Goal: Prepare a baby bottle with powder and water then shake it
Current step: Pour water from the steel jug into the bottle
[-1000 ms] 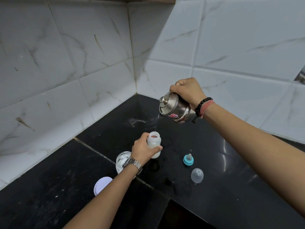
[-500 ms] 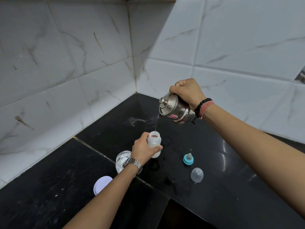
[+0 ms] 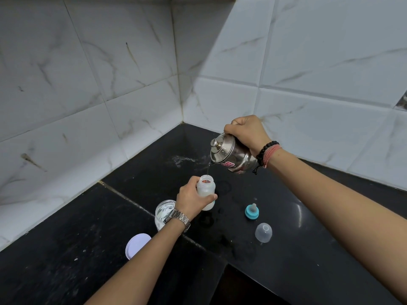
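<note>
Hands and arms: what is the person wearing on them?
Both forearms are bare, with no sleeves in view. The left hand has a silver metal link wristwatch on its wrist. The right hand has a black bead bracelet and a band of pinkish-red threads beside it, with a small dark cord hanging down.

Left hand [image 3: 192,199]: bare, no rings visible.
Left wrist: metal link watch band [image 3: 177,218], silver-toned, polished links catching the light; watch face hidden from this side.
Left forearm: bare to the frame's lower edge, no sleeve in view.
Right hand [image 3: 245,131]: bare, no rings visible.
Right wrist: black bead bracelet [image 3: 266,150], round beads, a short dark cord end with a knot hanging below; just beside it a pink-red thread band [image 3: 270,155], several strands wound together.
Right forearm: bare to the frame's right edge, no sleeve in view.
</note>
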